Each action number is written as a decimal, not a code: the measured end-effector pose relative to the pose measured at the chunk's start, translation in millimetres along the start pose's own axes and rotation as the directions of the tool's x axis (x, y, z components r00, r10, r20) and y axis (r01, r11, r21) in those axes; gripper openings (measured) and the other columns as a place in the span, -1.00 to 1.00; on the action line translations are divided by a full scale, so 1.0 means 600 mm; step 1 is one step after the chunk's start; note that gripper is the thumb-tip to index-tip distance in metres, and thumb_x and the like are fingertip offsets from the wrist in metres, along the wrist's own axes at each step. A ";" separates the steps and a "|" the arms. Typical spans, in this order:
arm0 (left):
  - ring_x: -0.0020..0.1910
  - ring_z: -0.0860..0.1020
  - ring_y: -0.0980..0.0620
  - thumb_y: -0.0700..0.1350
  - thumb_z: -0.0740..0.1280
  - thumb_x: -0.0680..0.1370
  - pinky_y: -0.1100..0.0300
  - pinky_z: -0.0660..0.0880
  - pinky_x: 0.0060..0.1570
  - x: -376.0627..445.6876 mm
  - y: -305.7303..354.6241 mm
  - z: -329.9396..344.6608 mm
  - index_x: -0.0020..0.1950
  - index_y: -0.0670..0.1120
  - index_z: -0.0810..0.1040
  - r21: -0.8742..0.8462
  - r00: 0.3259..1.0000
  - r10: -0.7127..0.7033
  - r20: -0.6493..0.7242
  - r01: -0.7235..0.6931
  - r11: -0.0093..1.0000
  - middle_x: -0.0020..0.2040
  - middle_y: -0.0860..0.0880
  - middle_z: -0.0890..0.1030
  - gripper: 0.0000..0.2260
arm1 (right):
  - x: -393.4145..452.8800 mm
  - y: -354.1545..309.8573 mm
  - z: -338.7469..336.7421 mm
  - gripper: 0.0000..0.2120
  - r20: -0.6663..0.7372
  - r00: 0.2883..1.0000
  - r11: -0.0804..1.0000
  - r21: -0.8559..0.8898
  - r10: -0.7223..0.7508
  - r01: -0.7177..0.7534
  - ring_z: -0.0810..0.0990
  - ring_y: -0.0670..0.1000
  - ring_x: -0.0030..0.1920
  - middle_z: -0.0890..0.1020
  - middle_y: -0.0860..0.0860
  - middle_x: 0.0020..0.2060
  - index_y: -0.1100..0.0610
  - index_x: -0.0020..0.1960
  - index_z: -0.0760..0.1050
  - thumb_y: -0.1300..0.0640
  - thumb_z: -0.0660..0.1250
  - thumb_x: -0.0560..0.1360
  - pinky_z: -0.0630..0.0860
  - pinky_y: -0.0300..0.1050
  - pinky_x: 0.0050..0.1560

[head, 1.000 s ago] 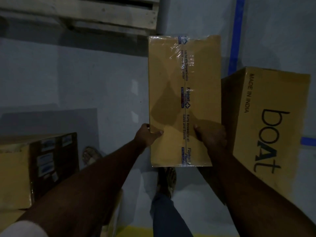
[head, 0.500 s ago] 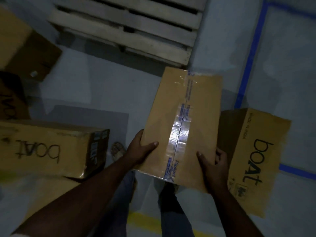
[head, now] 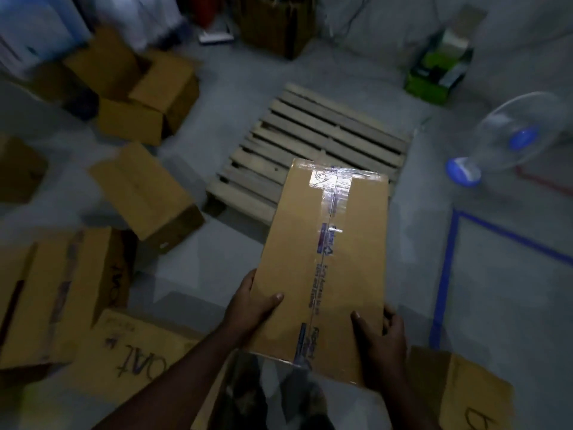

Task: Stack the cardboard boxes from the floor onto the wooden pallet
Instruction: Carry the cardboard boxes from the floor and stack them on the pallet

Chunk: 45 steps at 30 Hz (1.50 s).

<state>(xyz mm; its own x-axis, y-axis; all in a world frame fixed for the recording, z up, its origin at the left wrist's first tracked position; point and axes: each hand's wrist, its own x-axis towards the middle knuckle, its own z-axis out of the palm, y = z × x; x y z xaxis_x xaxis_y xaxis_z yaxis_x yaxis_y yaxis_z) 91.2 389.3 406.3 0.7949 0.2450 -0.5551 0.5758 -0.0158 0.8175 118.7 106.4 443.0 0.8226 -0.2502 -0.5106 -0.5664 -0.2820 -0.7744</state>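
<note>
At the centre of the frame, a long taped cardboard box (head: 322, 262) is held up off the floor by two bare hands, its far end overlapping the near right corner of a wooden pallet (head: 313, 144) that lies flat on the grey floor (head: 496, 290) in the upper middle. At lower centre, the left hand (head: 251, 308) grips the box's near left edge, thumb curled over the top face. The right hand (head: 379, 339) grips the near right edge, thumb on top and fingers wrapped round the side. Several more cardboard boxes (head: 145, 187) lie scattered across the left half of the frame, some open, some marked with handwriting. Another box (head: 459, 395) sits at lower right. Blue tape (head: 443, 280) lines the floor on the right, and a blurred pedestal fan (head: 511, 138) stands at upper right.
</note>
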 end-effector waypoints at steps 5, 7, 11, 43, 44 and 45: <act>0.16 0.63 0.04 0.39 0.56 0.25 -0.15 0.59 0.17 0.099 0.131 -0.086 0.42 0.22 0.37 0.064 0.996 0.086 -0.030 -0.084 0.994 0.24 0.15 0.61 -0.19 | 0.050 -0.137 0.081 -0.40 0.002 0.996 0.996 0.024 -0.091 0.091 0.63 0.04 0.09 0.61 -0.11 0.13 -0.14 0.38 0.35 -0.09 0.57 0.45 0.61 0.19 0.15; 0.14 0.63 0.06 0.35 0.58 0.26 -0.15 0.59 0.18 0.157 0.172 -0.107 0.41 0.19 0.39 0.072 0.994 0.106 -0.040 -0.103 0.992 0.22 0.15 0.62 -0.21 | 0.098 -0.174 0.120 -0.42 -0.003 0.995 0.993 0.057 -0.101 0.101 0.63 0.06 0.11 0.63 -0.07 0.16 -0.13 0.38 0.35 -0.07 0.56 0.46 0.61 0.18 0.15; 0.15 0.63 0.01 0.32 0.61 0.22 -0.17 0.59 0.18 0.289 0.251 -0.147 0.34 0.24 0.39 0.064 0.994 0.091 -0.061 -0.087 0.994 0.21 0.11 0.62 -0.23 | 0.218 -0.257 0.212 -0.41 0.012 0.995 0.988 0.119 -0.096 0.094 0.62 0.06 0.09 0.61 -0.04 0.16 -0.02 0.40 0.37 -0.01 0.56 0.47 0.53 0.03 0.07; 0.18 0.58 0.13 0.00 0.40 0.60 0.21 0.56 0.05 1.519 0.449 -0.397 0.53 0.02 0.34 0.381 0.972 0.079 0.221 -0.161 0.910 0.33 0.01 0.57 -0.48 | 1.171 -0.539 0.904 -0.11 0.171 0.958 0.971 0.093 -0.232 0.219 0.64 -0.23 0.09 0.58 -0.26 0.21 -0.27 0.50 0.20 -0.01 0.66 0.35 0.65 -0.04 0.08; 0.21 0.59 0.08 0.01 0.40 0.61 0.12 0.57 0.12 1.558 0.444 -0.391 0.53 0.01 0.34 0.379 0.970 0.092 0.226 -0.175 0.909 0.34 -0.01 0.57 -0.49 | 1.207 -0.538 0.917 -0.10 0.167 0.956 0.969 0.090 -0.241 0.228 0.64 -0.23 0.09 0.58 -0.25 0.22 -0.25 0.51 0.19 0.00 0.65 0.36 0.65 -0.04 0.08; 0.23 0.58 0.03 0.02 0.40 0.61 0.02 0.56 0.19 1.597 0.440 -0.385 0.52 0.01 0.35 0.381 0.967 0.111 0.230 -0.194 0.904 0.35 -0.02 0.57 -0.49 | 1.240 -0.536 0.929 -0.10 0.164 0.955 0.968 0.088 -0.246 0.234 0.64 -0.21 0.11 0.57 -0.23 0.23 -0.22 0.52 0.18 0.01 0.65 0.37 0.65 -0.06 0.07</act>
<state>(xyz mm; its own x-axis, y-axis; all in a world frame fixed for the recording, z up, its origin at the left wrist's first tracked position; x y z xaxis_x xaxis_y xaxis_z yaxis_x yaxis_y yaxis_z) 960.9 843.6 125.6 0.8762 0.0124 -0.4818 0.4394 -0.4314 0.7880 940.4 527.1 104.1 0.9333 -0.0183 -0.3586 -0.3516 -0.2499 -0.9022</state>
